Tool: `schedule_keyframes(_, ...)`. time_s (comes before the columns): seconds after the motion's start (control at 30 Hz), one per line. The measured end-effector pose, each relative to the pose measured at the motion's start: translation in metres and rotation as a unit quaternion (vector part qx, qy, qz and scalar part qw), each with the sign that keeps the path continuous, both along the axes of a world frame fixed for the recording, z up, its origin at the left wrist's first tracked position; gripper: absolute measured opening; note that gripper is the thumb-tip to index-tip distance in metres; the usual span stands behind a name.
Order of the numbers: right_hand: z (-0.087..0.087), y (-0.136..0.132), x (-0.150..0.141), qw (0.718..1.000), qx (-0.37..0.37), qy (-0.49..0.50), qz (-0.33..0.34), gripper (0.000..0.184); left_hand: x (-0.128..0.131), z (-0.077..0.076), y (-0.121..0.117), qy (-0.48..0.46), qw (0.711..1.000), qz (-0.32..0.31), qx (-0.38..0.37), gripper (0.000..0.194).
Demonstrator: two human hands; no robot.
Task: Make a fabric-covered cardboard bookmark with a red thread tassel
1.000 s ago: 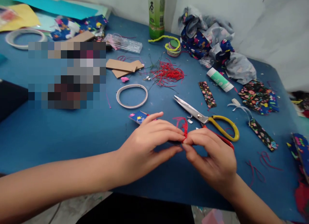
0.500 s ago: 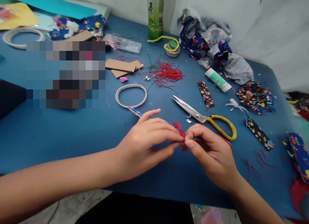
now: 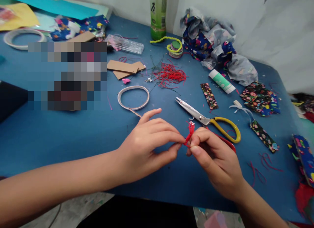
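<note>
Between my two hands is a small red thread tassel [image 3: 189,135], its loose strands pointing up and away from me. My left hand [image 3: 149,146] pinches its lower left side between fingertips and thumb. With thumb and forefinger, my right hand [image 3: 216,159] grips a red thread at the tassel's right side; its other fingers curl under. Just beyond the right hand lie scissors [image 3: 206,118], blades apart, with one yellow handle and one red handle partly hidden by the hand. A roll of tape [image 3: 133,97] lies beyond my left hand.
Red thread clippings [image 3: 170,74] lie mid-table. A glue stick [image 3: 222,81], floral strips [image 3: 264,135] and crumpled fabric [image 3: 211,41] are on the right. A green tea bottle [image 3: 158,16] stands at the back. Brown card strips [image 3: 122,66] lie left of centre, near a blurred-out patch.
The tassel has turned, so its strands now stand up between my hands. My right fingers have drawn slightly right and down, apart from my left fingertips.
</note>
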State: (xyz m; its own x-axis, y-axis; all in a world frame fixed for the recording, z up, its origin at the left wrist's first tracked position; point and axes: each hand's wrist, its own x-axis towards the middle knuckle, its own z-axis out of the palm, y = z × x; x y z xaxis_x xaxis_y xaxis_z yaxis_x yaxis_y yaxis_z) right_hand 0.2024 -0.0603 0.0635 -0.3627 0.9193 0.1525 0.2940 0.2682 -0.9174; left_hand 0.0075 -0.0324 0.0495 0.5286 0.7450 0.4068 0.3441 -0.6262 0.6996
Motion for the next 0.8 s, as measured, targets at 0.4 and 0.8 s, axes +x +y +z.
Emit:
schedule_keyframes(0.4, 0.001, -0.003, 0.0, 0.997, 0.052, -0.039, 0.043, 0.008, -0.001, 0.0, 0.002, 0.01, 1.0, 0.004, 0.026, 0.013)
schedule_keyframes(0.8, -0.012, 0.004, -0.001, 0.972, 0.221, -0.08, -0.029, 0.024, -0.007, -0.013, 0.011, -0.014, 0.983, -0.034, 0.182, 0.012)
